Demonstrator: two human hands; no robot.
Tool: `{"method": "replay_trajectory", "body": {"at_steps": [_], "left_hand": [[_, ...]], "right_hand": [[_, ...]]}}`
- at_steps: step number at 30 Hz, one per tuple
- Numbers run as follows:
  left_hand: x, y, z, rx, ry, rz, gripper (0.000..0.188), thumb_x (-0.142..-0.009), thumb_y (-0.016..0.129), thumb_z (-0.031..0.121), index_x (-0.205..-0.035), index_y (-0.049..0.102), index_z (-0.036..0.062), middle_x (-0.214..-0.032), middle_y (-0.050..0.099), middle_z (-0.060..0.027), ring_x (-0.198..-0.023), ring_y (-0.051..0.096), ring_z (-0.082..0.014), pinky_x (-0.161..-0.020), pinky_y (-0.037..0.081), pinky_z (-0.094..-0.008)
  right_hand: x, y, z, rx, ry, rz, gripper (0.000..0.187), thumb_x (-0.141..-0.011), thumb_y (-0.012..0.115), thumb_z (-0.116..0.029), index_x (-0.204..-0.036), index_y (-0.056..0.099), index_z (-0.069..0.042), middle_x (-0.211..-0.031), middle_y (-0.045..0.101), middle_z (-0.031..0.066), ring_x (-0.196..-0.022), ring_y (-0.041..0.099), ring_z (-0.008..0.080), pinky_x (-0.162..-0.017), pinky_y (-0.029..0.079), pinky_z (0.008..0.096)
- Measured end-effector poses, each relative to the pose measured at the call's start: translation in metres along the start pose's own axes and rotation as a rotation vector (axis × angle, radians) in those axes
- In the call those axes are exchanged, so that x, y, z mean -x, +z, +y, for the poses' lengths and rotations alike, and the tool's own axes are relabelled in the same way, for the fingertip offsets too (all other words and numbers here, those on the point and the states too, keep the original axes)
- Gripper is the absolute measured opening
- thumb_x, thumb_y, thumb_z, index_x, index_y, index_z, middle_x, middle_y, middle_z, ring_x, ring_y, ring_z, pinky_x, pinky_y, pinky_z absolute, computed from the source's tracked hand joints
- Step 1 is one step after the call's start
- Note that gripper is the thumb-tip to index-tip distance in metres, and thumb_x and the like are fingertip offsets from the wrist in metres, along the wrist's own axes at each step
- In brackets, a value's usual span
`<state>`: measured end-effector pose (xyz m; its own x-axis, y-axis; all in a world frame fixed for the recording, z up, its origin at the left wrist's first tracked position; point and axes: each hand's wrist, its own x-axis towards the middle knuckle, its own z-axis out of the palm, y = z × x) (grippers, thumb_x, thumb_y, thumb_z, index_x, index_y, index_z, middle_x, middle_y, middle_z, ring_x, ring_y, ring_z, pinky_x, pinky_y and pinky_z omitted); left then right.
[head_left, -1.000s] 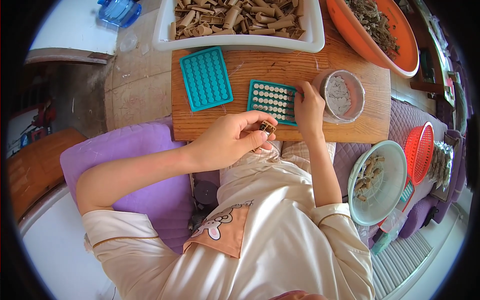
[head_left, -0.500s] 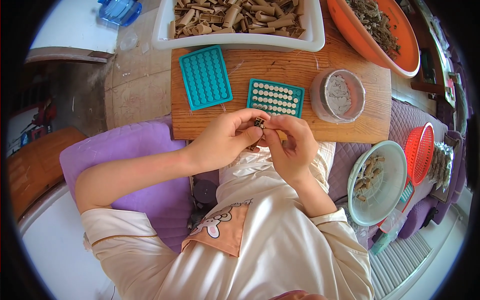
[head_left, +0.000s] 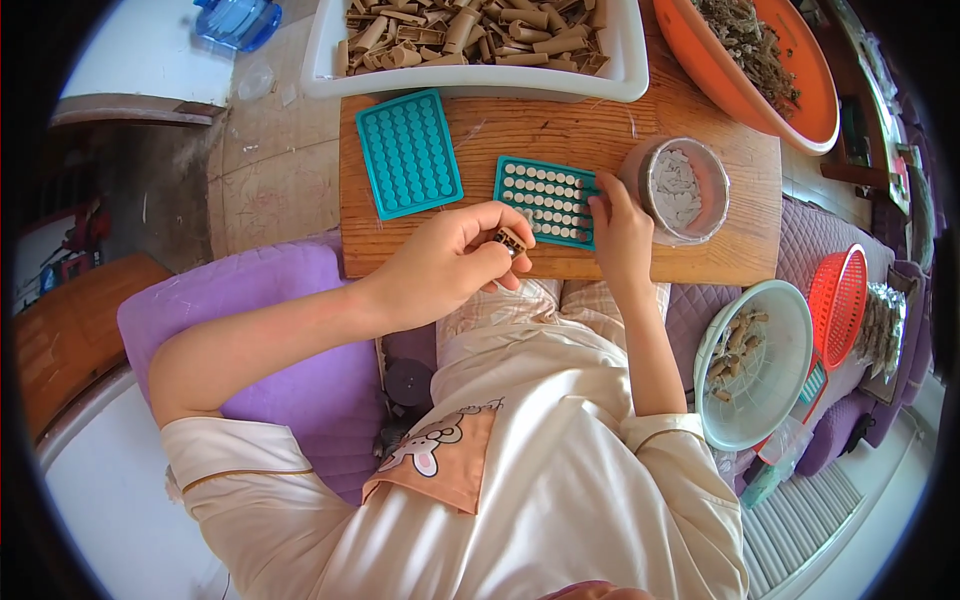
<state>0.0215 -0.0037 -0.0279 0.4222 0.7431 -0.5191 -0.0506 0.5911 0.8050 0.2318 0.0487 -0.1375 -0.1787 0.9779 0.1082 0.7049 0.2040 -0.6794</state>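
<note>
My left hand [head_left: 455,262] is closed round a small brown piece with dark, cell-like openings [head_left: 513,241], held above the table's near edge. Its lower part is hidden by my fingers. My right hand [head_left: 625,225] reaches to the right end of a teal tray [head_left: 500,180] that holds rows of small white discs [head_left: 540,188]. Thumb and forefinger are drawn together there, and what lies between them is too small to make out. Left of that tray lies another teal tray [head_left: 410,155] with rows of round teal cups.
A clear round tub [head_left: 722,200] of whitish bits stands right of my hand. Behind are a white bin [head_left: 480,82] of brown curved pieces and an orange basin [head_left: 828,120] of dried plant matter. A pale green basin [head_left: 795,400] and red basket [head_left: 825,300] sit at right.
My right hand has left the brown piece and moved right to the end of the disc tray. My left hand keeps the piece, now a little further left.
</note>
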Motion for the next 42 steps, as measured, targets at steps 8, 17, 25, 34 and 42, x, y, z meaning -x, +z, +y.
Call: {"method": "replay_trajectory", "body": {"at_steps": [8, 17, 25, 34, 42], "left_hand": [[0.0, -0.001, 0.0, 0.032, -0.023, 0.019, 0.018, -0.085, 0.039, 0.006, -0.101, 0.048, 0.0039, -0.091, 0.054, -0.0057, -0.079, 0.054, -0.0102, -0.072, 0.046, -0.0242], [-0.001, 0.0, 0.007, 0.046, 0.035, 0.043, 0.025, -0.088, 0.041, 0.009, -0.111, 0.045, 0.005, -0.1, 0.054, -0.0072, -0.089, 0.055, -0.0125, -0.077, 0.045, -0.0252], [-0.001, 0.001, -0.002, -0.005, 0.117, 0.069, 0.026, -0.089, 0.041, 0.009, -0.114, 0.043, 0.002, -0.096, 0.055, -0.0062, -0.088, 0.054, -0.0101, -0.076, 0.046, -0.0237], [0.004, 0.004, -0.002, -0.135, 0.087, 0.133, 0.025, -0.089, 0.042, 0.008, -0.113, 0.043, -0.0012, -0.087, 0.055, -0.0041, -0.076, 0.051, -0.0074, -0.07, 0.045, -0.0226], [0.003, 0.004, -0.004, -0.153, 0.168, 0.192, 0.025, -0.089, 0.042, 0.005, -0.112, 0.043, -0.0023, -0.083, 0.054, -0.0035, -0.073, 0.049, -0.0067, -0.067, 0.044, -0.0216]], "right_hand": [[-0.002, 0.007, 0.017, 0.243, -0.24, -0.037, 0.025, -0.07, 0.053, 0.002, -0.094, 0.054, -0.004, -0.078, 0.057, 0.0124, -0.075, 0.056, 0.0285, -0.063, 0.046, 0.0358], [0.006, 0.0, 0.018, 0.205, -0.277, 0.056, 0.023, -0.07, 0.054, 0.002, -0.093, 0.054, -0.003, -0.079, 0.059, 0.0099, -0.071, 0.057, 0.0261, -0.06, 0.047, 0.0329], [0.024, -0.019, -0.086, -0.534, -0.101, 0.249, 0.023, -0.066, 0.066, 0.004, -0.086, 0.057, 0.0, -0.075, 0.062, 0.0088, -0.062, 0.06, 0.0163, -0.055, 0.047, 0.0237], [0.025, -0.01, -0.096, -0.334, -0.496, 0.288, 0.021, -0.065, 0.063, 0.009, -0.083, 0.056, 0.0, -0.071, 0.059, 0.0089, -0.062, 0.059, 0.0199, -0.054, 0.048, 0.0263], [0.026, -0.004, -0.106, -0.349, -0.409, 0.315, 0.018, -0.068, 0.062, 0.007, -0.083, 0.056, 0.0, -0.071, 0.058, 0.0091, -0.06, 0.057, 0.0209, -0.052, 0.047, 0.027]]}}
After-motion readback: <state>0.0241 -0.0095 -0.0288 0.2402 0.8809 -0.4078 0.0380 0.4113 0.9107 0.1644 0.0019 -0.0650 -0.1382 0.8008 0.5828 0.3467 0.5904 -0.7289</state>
